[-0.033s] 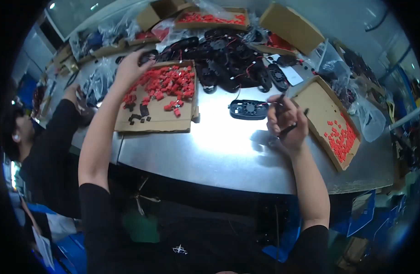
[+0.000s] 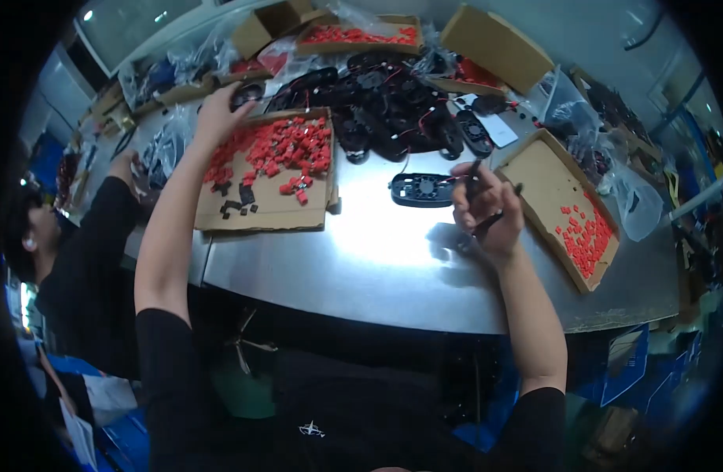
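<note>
At the far left, behind the red-filled cardboard tray, my left hand (image 2: 220, 118) has its fingers and thumb around a dark rounded casing (image 2: 247, 95); the hand hides part of it. On the right, my right hand (image 2: 489, 208) is raised above the metal table, fingers curled around a slim black tool (image 2: 487, 223) whose exact kind I cannot make out. Just left of this hand lies an oblong black casing (image 2: 421, 189) with a round grille and thin wires. Its right end is partly hidden by my fingers.
A cardboard tray (image 2: 298, 216) holds red and a few black pieces. Another tray (image 2: 541, 169) on the right holds small red pieces. Black casings with wires (image 2: 393, 106) are heaped at the back. Beside them lies a white flat object (image 2: 499, 130). Another person (image 2: 86, 259) works at left.
My left hand has shifted slightly left with the dark casing, which now shows more. My right hand has turned a little, its fingers more spread around the black tool.
</note>
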The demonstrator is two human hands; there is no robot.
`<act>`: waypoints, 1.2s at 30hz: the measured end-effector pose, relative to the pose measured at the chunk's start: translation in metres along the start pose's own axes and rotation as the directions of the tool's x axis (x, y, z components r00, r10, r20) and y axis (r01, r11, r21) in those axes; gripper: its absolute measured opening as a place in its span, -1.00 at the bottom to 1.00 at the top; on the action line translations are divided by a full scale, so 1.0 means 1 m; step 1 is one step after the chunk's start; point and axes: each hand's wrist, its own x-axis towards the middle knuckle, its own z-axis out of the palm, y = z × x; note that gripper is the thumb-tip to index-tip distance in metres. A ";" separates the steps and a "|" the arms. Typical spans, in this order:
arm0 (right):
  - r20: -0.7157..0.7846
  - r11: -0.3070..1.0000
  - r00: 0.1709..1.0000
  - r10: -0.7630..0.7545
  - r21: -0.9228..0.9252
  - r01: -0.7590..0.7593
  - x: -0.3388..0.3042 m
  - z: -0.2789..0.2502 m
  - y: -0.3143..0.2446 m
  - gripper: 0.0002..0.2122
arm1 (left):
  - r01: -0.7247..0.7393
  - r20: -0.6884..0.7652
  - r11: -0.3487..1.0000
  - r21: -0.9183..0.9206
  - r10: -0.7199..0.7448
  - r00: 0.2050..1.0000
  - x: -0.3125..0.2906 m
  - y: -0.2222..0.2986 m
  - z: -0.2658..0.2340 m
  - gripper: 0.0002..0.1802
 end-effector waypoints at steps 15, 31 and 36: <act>0.337 -0.039 0.939 0.064 -0.940 0.340 -0.015 0.010 -0.001 -0.07 | -0.667 0.187 0.743 -0.057 0.664 0.724 -0.002 0.222 0.062 -0.66; 0.288 -0.193 0.953 -0.096 -0.944 0.266 0.113 0.147 0.086 -0.71 | -0.252 0.075 0.939 -0.235 0.276 0.958 -0.256 0.254 -0.077 -0.65; 0.169 -0.127 0.982 0.089 -0.976 0.180 0.129 0.143 0.108 -0.73 | -0.241 0.088 0.873 -0.423 0.304 0.948 -0.249 0.227 -0.078 -0.52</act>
